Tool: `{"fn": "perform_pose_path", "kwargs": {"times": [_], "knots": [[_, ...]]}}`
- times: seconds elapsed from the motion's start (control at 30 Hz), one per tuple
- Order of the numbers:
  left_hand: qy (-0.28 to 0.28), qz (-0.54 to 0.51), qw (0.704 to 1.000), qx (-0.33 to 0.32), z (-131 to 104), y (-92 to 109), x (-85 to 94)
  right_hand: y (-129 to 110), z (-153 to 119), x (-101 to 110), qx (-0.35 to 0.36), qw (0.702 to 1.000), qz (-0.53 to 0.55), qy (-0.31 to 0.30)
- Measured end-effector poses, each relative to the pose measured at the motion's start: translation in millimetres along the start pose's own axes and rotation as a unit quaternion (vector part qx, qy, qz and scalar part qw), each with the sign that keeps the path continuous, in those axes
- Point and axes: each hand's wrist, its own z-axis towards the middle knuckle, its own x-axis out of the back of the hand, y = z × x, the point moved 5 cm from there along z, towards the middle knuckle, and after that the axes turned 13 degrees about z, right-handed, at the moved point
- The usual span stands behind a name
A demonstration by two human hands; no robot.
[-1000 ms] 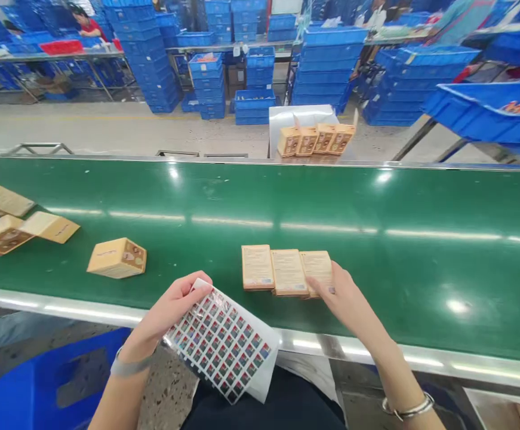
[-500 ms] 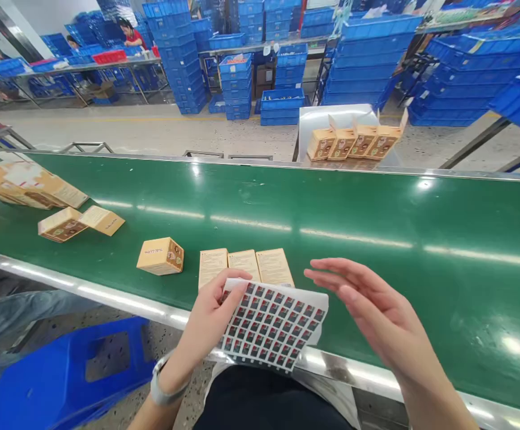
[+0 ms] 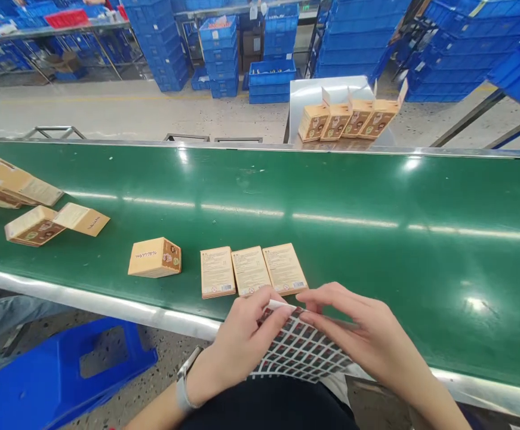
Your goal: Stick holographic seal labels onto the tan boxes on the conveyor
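Observation:
A white sheet of small dark stickers [image 3: 302, 346] is bent between my hands, close to my body at the belt's near edge. My left hand [image 3: 246, 340] pinches its upper edge between thumb and fingers. At the same edge, my right hand [image 3: 353, 328] has thumb and fingertips closed on the sheet; whether a single sticker is between them is too small to tell. Just beyond the hands, three flat tan boxes lie side by side: a left box [image 3: 217, 272], a middle box [image 3: 251, 269] and a right box [image 3: 285, 267], printed with text and barcodes.
The green conveyor belt [image 3: 398, 191] runs across. A tan box [image 3: 154, 257] stands left of the three, with more cartons [image 3: 31, 227] farther left. Open-flapped boxes [image 3: 351, 119] sit on a metal stand beyond. A blue stool [image 3: 67, 370] is lower left; blue crates [image 3: 360, 42] stack behind.
My right hand has come in from the right and closed on the sheet's upper edge. The sheet has shifted lower and bends more. The camera view has tilted down, showing the three boxes more fully.

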Motion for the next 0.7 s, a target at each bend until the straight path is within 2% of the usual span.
{"fn": "perform_pose_path", "kwargs": {"times": [0.07,0.17,0.33,0.43,0.5,0.57,0.63,0.7], "knots": [[-0.006,0.005,1.0,-0.003,1.5,-2.9,-1.8,2.6,-1.4,1.7,0.003,1.0,-0.015,0.011],[-0.015,0.01,1.0,-0.01,4.2,-7.0,-5.5,-0.1,-3.6,-0.9,0.052,0.994,-0.087,0.039],[-0.021,0.037,0.999,-0.018,13.1,-11.8,-10.4,-8.7,-12.5,-13.0,0.117,0.964,-0.224,0.079],[-0.017,0.061,0.998,0.003,18.7,-17.2,-11.6,-10.0,-20.1,-12.6,0.13,0.959,-0.236,0.086],[-0.022,0.079,0.996,0.015,22.2,-20.6,-13.3,0.1,-21.6,-1.0,0.08,0.975,-0.176,0.112],[-0.037,0.099,0.994,-0.018,26.4,-19.5,-17.7,24.7,-19.5,17.9,-0.038,0.981,-0.085,0.17],[-0.063,0.126,0.984,-0.106,30.9,-13.4,-26.5,57.7,-15.4,33.5,-0.165,0.961,0.012,0.222],[-0.09,0.168,0.962,-0.197,35.1,-8.4,-39.0,88.5,-9.2,39.9,-0.253,0.932,0.097,0.241]]}}
